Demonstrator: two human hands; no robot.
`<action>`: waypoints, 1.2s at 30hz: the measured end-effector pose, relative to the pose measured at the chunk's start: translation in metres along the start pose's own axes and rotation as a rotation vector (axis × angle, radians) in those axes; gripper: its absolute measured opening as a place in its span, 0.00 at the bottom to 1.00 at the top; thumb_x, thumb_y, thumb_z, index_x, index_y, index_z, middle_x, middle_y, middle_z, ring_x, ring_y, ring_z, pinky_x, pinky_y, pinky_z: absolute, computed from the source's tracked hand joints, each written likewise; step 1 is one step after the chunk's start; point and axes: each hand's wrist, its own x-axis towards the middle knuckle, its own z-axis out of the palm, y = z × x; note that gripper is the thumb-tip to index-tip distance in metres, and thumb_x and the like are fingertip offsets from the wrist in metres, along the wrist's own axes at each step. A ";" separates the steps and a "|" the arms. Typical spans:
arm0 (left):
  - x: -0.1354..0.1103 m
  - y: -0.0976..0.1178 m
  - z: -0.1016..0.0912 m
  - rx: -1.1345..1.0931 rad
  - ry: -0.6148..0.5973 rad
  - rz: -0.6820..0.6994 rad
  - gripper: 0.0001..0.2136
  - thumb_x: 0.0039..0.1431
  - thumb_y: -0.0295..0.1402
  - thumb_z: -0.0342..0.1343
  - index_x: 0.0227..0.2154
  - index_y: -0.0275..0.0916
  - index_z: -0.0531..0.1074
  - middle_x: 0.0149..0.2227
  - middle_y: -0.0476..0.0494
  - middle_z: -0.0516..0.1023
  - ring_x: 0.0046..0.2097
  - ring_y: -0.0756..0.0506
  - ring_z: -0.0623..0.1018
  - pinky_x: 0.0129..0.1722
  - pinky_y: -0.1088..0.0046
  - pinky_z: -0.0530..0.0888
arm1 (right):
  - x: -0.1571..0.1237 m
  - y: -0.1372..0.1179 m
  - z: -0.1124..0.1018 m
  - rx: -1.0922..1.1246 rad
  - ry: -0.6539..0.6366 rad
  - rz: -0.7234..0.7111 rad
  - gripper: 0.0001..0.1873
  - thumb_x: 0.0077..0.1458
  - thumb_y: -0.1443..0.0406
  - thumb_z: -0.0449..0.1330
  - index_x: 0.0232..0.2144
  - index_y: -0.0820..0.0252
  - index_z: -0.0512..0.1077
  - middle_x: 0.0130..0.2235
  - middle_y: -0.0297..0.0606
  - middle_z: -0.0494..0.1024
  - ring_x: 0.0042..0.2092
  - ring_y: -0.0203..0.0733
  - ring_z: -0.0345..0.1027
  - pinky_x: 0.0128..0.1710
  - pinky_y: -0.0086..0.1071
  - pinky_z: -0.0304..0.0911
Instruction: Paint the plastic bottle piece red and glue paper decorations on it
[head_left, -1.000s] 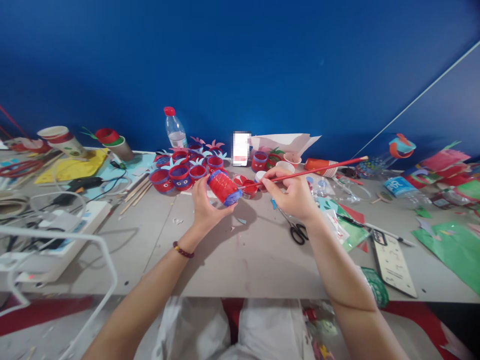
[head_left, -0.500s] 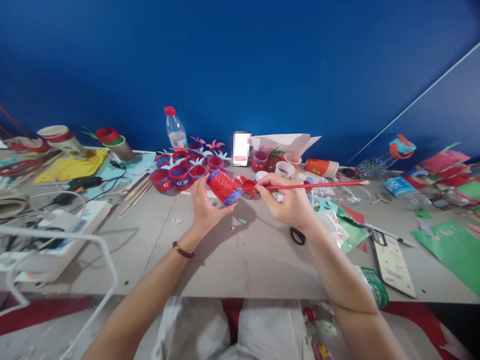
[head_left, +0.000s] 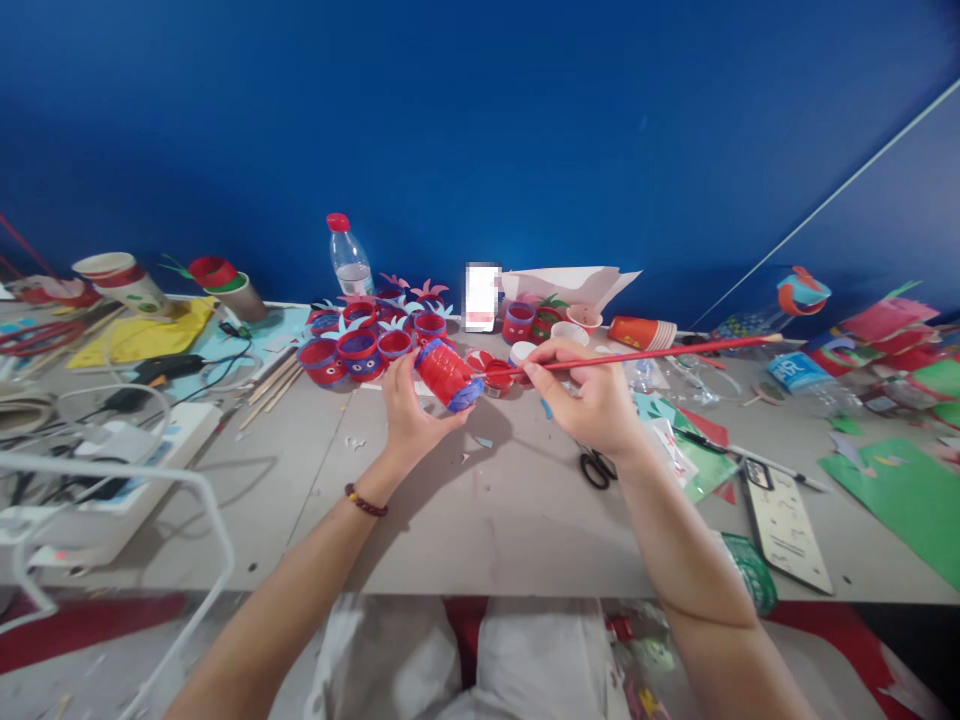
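Tilted on its side, a red-painted paper cup or tube with blue-purple ends point(head_left: 444, 372) is gripped at both ends by the thumb and fingers of my left hand point(head_left: 415, 412). My right hand point(head_left: 589, 400) pinches a long red paintbrush point(head_left: 675, 349) near its front, the handle slanting up to the right. The brush's front end is close to the lower right end of the painted piece; I cannot tell if it touches. Small pots of red paint point(head_left: 498, 376) sit just behind. Black-handled scissors point(head_left: 596, 467) lie partly under my right wrist.
Several painted cups with paper leaves and eyes point(head_left: 358, 352) stand back left, near a clear bottle point(head_left: 350, 262). A phone point(head_left: 482, 297) leans at the wall. White power strip point(head_left: 154, 470) and cables lie left; another phone point(head_left: 787, 525) and green paper point(head_left: 900, 500) lie right.
My right hand has shifted slightly right, and the brush's rear end has swung upward while its front comes nearer the painted piece. My left hand holds nearly still.
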 end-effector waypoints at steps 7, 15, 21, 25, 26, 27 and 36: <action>0.001 -0.002 0.001 -0.008 0.006 -0.007 0.48 0.35 0.44 0.72 0.60 0.43 0.54 0.56 0.34 0.64 0.58 0.32 0.67 0.57 0.48 0.67 | 0.002 0.007 0.004 0.053 -0.003 0.050 0.07 0.61 0.62 0.57 0.31 0.59 0.72 0.32 0.37 0.78 0.35 0.40 0.75 0.32 0.32 0.69; 0.002 0.000 -0.001 -0.013 0.026 -0.004 0.47 0.36 0.47 0.71 0.59 0.44 0.55 0.55 0.35 0.65 0.57 0.33 0.68 0.56 0.48 0.67 | 0.003 0.009 0.001 0.025 0.003 0.082 0.07 0.60 0.64 0.57 0.30 0.59 0.71 0.30 0.37 0.77 0.33 0.39 0.74 0.30 0.31 0.69; 0.001 0.000 -0.001 -0.037 0.032 0.011 0.47 0.37 0.48 0.71 0.60 0.43 0.55 0.55 0.35 0.64 0.57 0.33 0.68 0.56 0.48 0.67 | 0.005 0.013 -0.002 -0.001 0.012 0.075 0.08 0.60 0.63 0.56 0.31 0.59 0.71 0.30 0.37 0.76 0.32 0.39 0.73 0.28 0.32 0.68; 0.001 0.000 -0.001 -0.050 0.026 0.006 0.47 0.37 0.48 0.71 0.59 0.44 0.55 0.55 0.35 0.64 0.57 0.33 0.68 0.56 0.49 0.68 | 0.006 0.017 -0.001 -0.064 0.031 0.029 0.07 0.61 0.64 0.56 0.31 0.58 0.71 0.30 0.36 0.75 0.33 0.40 0.71 0.30 0.33 0.67; 0.001 0.000 -0.001 -0.057 0.026 0.007 0.47 0.36 0.48 0.71 0.59 0.44 0.55 0.55 0.35 0.64 0.57 0.33 0.68 0.56 0.49 0.68 | 0.007 0.018 -0.001 -0.094 0.046 0.011 0.07 0.60 0.65 0.56 0.30 0.58 0.70 0.30 0.36 0.75 0.33 0.40 0.71 0.31 0.34 0.67; 0.001 0.000 -0.001 -0.063 0.026 0.008 0.47 0.37 0.48 0.71 0.59 0.44 0.55 0.55 0.35 0.64 0.57 0.33 0.68 0.56 0.49 0.68 | 0.008 0.018 -0.001 -0.123 0.064 -0.005 0.06 0.60 0.66 0.56 0.30 0.58 0.70 0.30 0.36 0.75 0.33 0.40 0.71 0.32 0.35 0.67; 0.003 0.004 -0.001 -0.127 -0.002 0.089 0.48 0.37 0.42 0.72 0.61 0.44 0.53 0.56 0.35 0.65 0.57 0.34 0.68 0.55 0.51 0.69 | 0.009 0.025 -0.005 0.144 0.137 0.063 0.06 0.61 0.61 0.58 0.35 0.57 0.72 0.36 0.37 0.76 0.35 0.40 0.75 0.37 0.37 0.74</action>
